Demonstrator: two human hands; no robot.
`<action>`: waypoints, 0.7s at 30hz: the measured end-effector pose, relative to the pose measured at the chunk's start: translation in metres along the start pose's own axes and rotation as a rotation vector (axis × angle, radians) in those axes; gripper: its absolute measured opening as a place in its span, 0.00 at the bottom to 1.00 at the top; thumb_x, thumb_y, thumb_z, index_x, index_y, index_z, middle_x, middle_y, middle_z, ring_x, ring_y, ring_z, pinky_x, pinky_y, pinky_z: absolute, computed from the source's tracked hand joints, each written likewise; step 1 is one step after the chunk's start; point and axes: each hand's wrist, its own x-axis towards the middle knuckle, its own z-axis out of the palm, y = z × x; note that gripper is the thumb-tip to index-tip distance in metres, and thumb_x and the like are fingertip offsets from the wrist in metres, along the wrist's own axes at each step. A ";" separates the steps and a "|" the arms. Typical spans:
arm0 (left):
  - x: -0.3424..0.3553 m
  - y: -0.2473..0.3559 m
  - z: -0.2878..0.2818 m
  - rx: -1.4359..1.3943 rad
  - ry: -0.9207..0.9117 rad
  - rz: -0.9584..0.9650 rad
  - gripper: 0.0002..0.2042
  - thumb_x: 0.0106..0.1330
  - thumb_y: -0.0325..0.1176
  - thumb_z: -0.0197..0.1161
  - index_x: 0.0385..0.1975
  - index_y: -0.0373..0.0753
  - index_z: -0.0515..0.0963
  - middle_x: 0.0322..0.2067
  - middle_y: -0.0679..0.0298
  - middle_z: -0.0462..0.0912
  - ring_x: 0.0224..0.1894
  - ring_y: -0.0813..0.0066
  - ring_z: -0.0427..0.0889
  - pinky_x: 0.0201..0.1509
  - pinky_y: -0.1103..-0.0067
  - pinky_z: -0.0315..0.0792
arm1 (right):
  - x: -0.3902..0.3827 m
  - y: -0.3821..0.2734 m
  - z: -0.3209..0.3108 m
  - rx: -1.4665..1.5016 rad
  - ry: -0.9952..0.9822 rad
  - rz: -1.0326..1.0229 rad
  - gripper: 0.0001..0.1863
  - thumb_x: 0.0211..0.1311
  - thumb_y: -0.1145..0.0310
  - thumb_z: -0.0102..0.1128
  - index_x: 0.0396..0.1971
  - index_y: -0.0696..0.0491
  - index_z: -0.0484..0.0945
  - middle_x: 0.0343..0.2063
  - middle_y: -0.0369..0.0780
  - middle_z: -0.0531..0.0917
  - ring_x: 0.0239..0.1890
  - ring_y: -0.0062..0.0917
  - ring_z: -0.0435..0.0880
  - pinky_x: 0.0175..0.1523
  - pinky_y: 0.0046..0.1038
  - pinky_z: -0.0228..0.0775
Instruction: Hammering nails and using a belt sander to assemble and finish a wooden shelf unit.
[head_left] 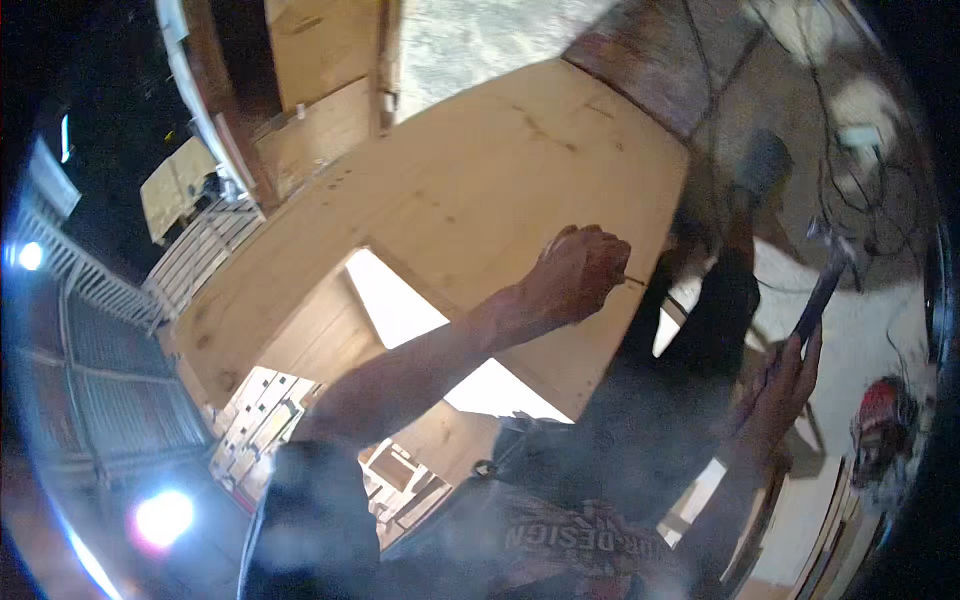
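The hammer (pixel 822 295), dark-handled with a pale metal head, is gripped in the right hand (pixel 780 390) — its long axis slants away from the body, head outward. The left hand (pixel 585 272) is a fist around a thin rod (pixel 633 281), over a broad wooden panel (pixel 450 220); beyond the right hand, cables (pixel 828 180) cross the floor (pixel 905 300).

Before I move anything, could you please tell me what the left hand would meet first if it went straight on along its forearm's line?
Crossing over the wooden board and past its edge, the left hand would probably first meet what looks like a grey-covered foot, though depth is unclear.
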 end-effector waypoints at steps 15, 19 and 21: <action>-0.200 -0.059 -0.173 0.427 0.459 -0.718 0.05 0.59 0.31 0.69 0.27 0.39 0.80 0.27 0.61 0.80 0.37 0.59 0.76 0.49 0.66 0.66 | -0.040 -0.032 0.135 -0.456 -0.770 -0.541 0.29 0.74 0.64 0.52 0.70 0.59 0.62 0.44 0.50 0.83 0.42 0.32 0.85 0.50 0.35 0.76; -0.205 -0.059 -0.173 0.345 0.468 -0.756 0.05 0.59 0.31 0.69 0.27 0.39 0.80 0.27 0.63 0.81 0.37 0.62 0.75 0.51 0.68 0.63 | -0.068 -0.097 0.170 -0.245 -0.998 -0.203 0.28 0.73 0.68 0.51 0.70 0.58 0.62 0.44 0.46 0.83 0.43 0.26 0.84 0.51 0.34 0.76; -0.207 -0.063 -0.171 0.311 0.452 -0.770 0.05 0.59 0.30 0.69 0.27 0.40 0.79 0.27 0.63 0.80 0.37 0.62 0.75 0.50 0.67 0.63 | -0.075 -0.121 0.179 -0.202 -0.902 -0.371 0.26 0.73 0.67 0.54 0.68 0.55 0.66 0.46 0.47 0.84 0.43 0.27 0.85 0.51 0.35 0.77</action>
